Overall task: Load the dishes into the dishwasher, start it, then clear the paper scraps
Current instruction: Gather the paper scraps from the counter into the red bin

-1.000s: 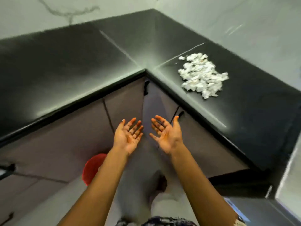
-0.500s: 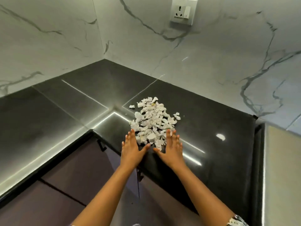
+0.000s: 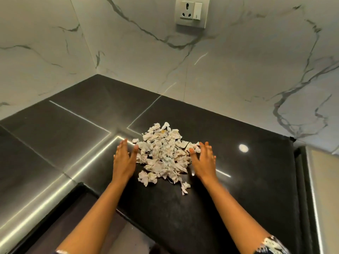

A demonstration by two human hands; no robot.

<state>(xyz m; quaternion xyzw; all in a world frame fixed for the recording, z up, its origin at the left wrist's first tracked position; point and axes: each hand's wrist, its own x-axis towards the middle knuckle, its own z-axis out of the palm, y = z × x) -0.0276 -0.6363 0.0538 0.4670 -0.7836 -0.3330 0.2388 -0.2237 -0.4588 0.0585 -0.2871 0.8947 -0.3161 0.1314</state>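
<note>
Flat hands [image 3: 124, 160] flank paper scraps [image 3: 163, 154].

Head camera, single view: set close above the black countertop [image 3: 60, 143], looking forward and down toward the marble wall [image 3: 238, 70] and its corner, paper scraps [image 3: 163, 154] near the frame's centre.

**Colour and Pattern Findings**

Paper scraps [image 3: 163, 154]: off-white, faint grey print, one yellow fleck towards the far edge. Countertop [image 3: 238, 189]: glossy black, finely speckled, pale seam lines. Wall [image 3: 128, 61]: white marble pattern, dark grey veins. Socket plate [image 3: 191, 12]: white. Cabinet fronts [image 3: 62, 224]: dark purplish brown. Sleeve [image 3: 271, 244] at right wrist: dark with white print.
</note>
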